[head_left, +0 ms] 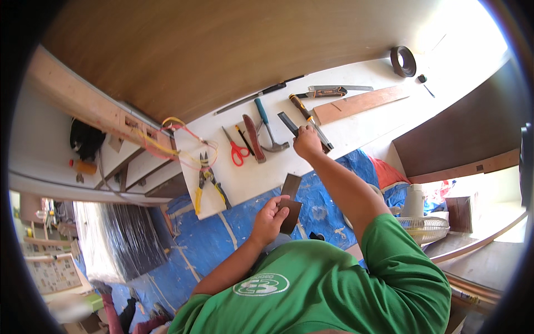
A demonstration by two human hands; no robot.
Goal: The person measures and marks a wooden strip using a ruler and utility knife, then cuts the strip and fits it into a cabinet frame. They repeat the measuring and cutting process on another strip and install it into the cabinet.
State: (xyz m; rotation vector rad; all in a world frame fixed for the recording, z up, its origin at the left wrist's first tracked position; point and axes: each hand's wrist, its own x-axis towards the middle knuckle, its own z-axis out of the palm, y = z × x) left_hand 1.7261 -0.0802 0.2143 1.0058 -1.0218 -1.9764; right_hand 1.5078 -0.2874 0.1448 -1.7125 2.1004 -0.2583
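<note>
My left hand (269, 221), close to my body, pinches dark brown flat strips (290, 218) between thumb and fingers; one end sticks up past the hand. My right hand (307, 141) reaches onto the white tabletop (245, 183), fingers closed round a dark flat bar (288, 123) whose exact kind I cannot make out. Right beside it lies a tool with a yellow-and-black handle (300, 106). To the left are a claw hammer with a blue handle (262, 111), a long reddish-brown block (253, 138), a dark pencil (245, 139) and red-handled scissors (239, 154).
Yellow-handled snips (204, 177) and loose wires (167, 150) are at the left. Beyond are a folding saw (328, 92), a wooden board (361, 104) and a dark tape roll (403, 61). Blue sheeting (211, 236) covers the floor; a fan (420, 227) stands right.
</note>
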